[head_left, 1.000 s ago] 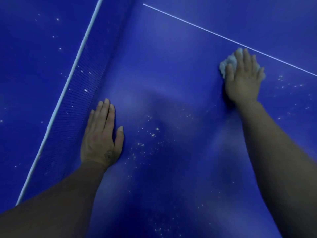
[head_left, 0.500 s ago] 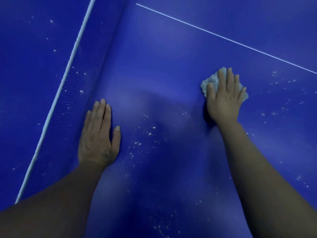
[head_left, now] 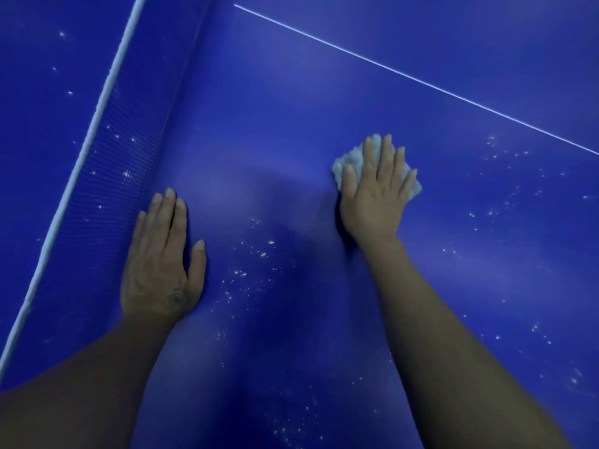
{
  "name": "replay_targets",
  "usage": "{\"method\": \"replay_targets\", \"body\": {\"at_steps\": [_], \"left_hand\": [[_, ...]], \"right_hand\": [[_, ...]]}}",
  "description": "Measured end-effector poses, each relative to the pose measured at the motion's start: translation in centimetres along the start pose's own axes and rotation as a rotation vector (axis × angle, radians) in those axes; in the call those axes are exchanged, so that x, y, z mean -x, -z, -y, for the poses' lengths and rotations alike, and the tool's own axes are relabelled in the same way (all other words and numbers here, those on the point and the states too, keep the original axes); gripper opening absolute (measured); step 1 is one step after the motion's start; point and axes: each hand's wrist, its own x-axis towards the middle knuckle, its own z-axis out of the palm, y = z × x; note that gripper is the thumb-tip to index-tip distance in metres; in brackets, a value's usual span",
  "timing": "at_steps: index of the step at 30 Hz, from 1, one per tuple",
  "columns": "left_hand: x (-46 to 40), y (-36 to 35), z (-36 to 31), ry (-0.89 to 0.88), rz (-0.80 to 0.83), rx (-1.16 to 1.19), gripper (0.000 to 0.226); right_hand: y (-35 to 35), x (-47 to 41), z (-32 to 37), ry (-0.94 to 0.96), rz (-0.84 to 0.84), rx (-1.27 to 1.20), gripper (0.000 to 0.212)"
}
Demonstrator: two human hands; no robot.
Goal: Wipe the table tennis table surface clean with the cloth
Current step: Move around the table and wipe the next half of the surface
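The blue table tennis table fills the view. My right hand lies flat with straight fingers on a crumpled pale cloth, pressing it onto the surface right of centre. The cloth shows at the fingertips and on both sides of the hand. My left hand rests flat on the table beside the net, fingers straight, holding nothing. White crumbs speckle the surface between my hands, and more crumbs lie right of the cloth.
The net with its white top band runs diagonally along the left. Beyond it the other table half carries scattered specks. A thin white centre line crosses the upper right.
My right hand has drawn the cloth down and to the left, away from the white line, toward the middle. My left hand has stayed in place by the net.
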Motion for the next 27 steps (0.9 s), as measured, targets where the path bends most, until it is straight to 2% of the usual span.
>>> {"method": "replay_targets", "body": {"at_steps": [2, 4, 9, 14, 17, 19, 23, 27], "left_hand": [[0.0, 0.0, 0.0, -0.005, -0.011, 0.006, 0.069], [0.0, -0.1, 0.0, -0.009, -0.027, 0.004, 0.068], [0.0, -0.3, 0.1, -0.023, -0.057, -0.002, 0.063], [0.1, -0.5, 0.2, -0.040, -0.080, -0.020, 0.062], [0.0, -0.6, 0.3, -0.049, -0.093, -0.009, 0.061], [0.0, -0.6, 0.4, -0.050, -0.098, -0.008, 0.061], [0.0, -0.6, 0.6, -0.050, -0.091, -0.008, 0.061], [0.8, -0.2, 0.8, -0.052, -0.039, -0.045, 0.062]], "right_hand": [[-0.6, -2.9, 2.2, -0.079, 0.005, -0.001, 0.066], [-1.2, -4.3, 4.5, -0.065, 0.014, 0.002, 0.066], [-2.2, 0.1, 7.7, 0.240, -0.044, -0.042, 0.058], [-0.3, 11.0, 7.0, 0.502, 0.094, -0.116, 0.059], [-0.5, 11.2, 5.3, 0.587, 0.097, -0.117, 0.058], [-1.0, 8.8, 5.8, 0.570, 0.050, -0.085, 0.058], [-1.6, 6.6, 9.0, 0.416, 0.031, -0.106, 0.063], [-1.1, 11.3, 9.6, 0.496, 0.051, -0.132, 0.065]]}}
